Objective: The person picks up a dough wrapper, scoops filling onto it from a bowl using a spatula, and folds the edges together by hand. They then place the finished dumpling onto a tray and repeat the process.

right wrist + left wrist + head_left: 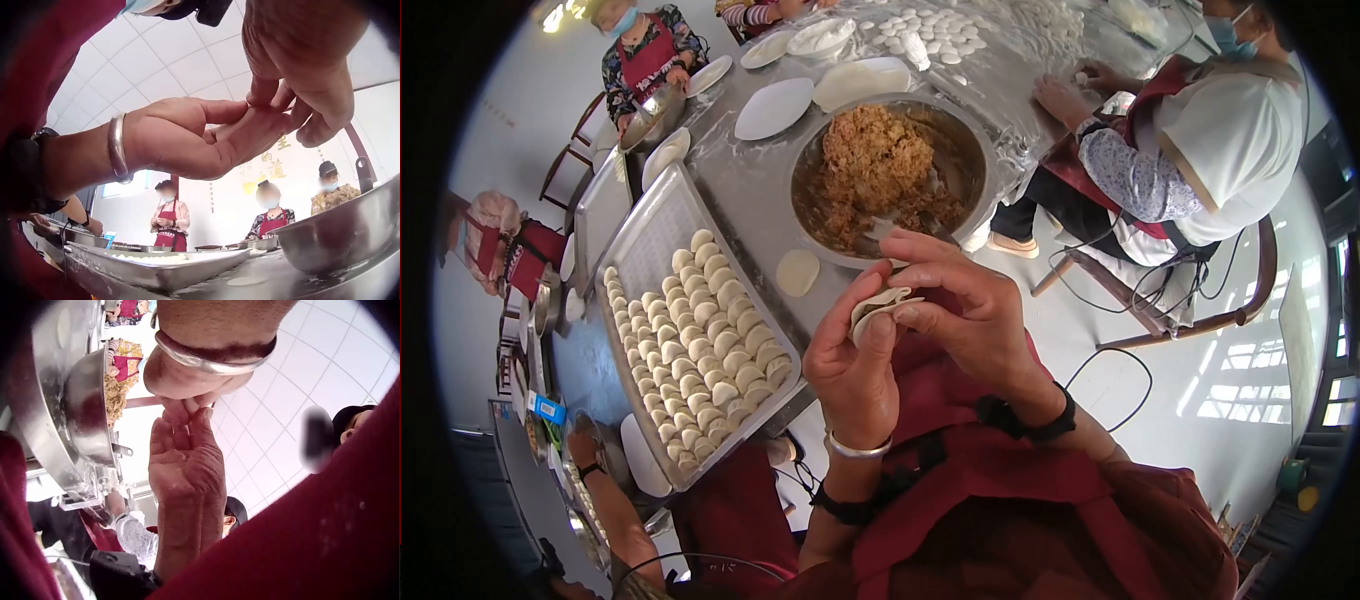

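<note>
A half-folded dumpling [870, 312], its pale dough bent around some filling, is held between both hands just in front of the filling bowl. My left hand [852, 375], with a silver bracelet at the wrist, cradles it from the left, thumb against the dough. From the other side my right hand [972, 305] pinches the wrapper's edge with thumb and fingers. In the left wrist view the right hand [187, 465] meets the left hand [194, 378] fingertip to fingertip. The right wrist view shows the left hand [181, 137] under the right hand [306, 69]; the dumpling is hidden there.
A large metal bowl [802, 215] holds meat filling and a utensil. A loose round wrapper [798, 272] lies beside it. To the left, a metal tray [662, 215] carries rows of dumplings. White plates [774, 108] stand behind. Masked people [1230, 140] work around the table.
</note>
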### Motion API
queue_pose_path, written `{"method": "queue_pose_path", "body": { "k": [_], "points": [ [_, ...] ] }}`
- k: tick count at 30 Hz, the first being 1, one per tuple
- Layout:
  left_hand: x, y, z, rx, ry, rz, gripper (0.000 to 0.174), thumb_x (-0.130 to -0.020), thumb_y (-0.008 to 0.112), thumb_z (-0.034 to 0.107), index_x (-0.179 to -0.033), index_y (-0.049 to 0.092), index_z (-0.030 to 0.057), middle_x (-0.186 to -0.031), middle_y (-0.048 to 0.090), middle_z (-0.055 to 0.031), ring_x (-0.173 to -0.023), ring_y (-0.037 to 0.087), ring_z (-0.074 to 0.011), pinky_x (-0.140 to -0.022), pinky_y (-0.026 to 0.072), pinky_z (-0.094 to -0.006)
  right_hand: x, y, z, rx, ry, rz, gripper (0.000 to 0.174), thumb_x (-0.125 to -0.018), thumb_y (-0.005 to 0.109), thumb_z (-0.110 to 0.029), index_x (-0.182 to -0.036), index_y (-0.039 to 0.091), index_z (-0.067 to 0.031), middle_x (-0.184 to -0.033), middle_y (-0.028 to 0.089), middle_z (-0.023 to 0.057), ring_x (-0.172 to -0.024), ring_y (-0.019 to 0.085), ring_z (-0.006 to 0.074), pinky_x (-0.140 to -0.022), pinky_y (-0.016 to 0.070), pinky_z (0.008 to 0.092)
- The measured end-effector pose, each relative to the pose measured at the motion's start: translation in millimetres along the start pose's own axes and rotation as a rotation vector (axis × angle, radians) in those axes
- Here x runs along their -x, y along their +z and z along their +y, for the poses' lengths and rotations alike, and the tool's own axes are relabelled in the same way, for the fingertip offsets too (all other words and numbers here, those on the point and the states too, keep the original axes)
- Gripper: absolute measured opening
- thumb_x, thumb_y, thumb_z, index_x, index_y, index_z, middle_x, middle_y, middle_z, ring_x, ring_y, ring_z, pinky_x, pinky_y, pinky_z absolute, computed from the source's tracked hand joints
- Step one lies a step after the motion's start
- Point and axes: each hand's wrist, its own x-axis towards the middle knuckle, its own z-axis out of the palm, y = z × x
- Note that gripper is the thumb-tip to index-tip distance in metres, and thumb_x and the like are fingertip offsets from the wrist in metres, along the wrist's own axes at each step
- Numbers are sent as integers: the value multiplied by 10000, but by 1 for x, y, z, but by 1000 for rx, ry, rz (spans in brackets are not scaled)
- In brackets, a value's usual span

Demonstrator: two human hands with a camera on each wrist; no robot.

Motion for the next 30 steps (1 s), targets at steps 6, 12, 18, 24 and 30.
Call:
{"method": "queue_pose_path", "body": {
  "k": [6,12,18,24,30],
  "points": [
    [1,1,1,-131,19,55,377,-971,584,90,-1294,513,-91,-1228,602,-181,-1082,621,-217,-904,560,-329,-2,3,-3,221,-114,40,205,-753,760,-25,-943,688,-9,-1179,671,155,-1183,599,323,-975,481,397],
    [4,0,4,-117,-22,47,321,-936,625,36,-1232,588,-85,-1144,661,-146,-1013,627,-150,-902,511,-270,-2,2,-4,251,-159,23,118,-767,732,-18,-868,676,2,-1111,695,140,-1128,630,325,-928,509,395],
    [4,-2,7,-247,-34,36,290,-928,647,44,-1191,626,-76,-1109,672,-114,-1004,621,-131,-886,503,-255,-2,0,-4,180,-168,-2,122,-778,725,-14,-889,680,11,-1100,698,131,-1135,626,330,-922,512,394],
    [2,-9,7,-198,-15,-19,322,-976,576,84,-1239,561,-99,-1167,632,-177,-1044,641,-218,-910,566,-342,2,4,-4,76,-65,35,155,-777,747,-21,-920,692,2,-1108,696,138,-1153,620,319,-951,495,391],
    [5,-8,13,-250,-69,0,310,-951,626,81,-1218,606,-75,-1140,659,-116,-1041,610,-137,-907,488,-260,3,1,3,182,-151,-30,202,-744,771,-34,-931,700,-9,-1106,696,138,-1157,616,330,-961,491,396]
  ]
}}
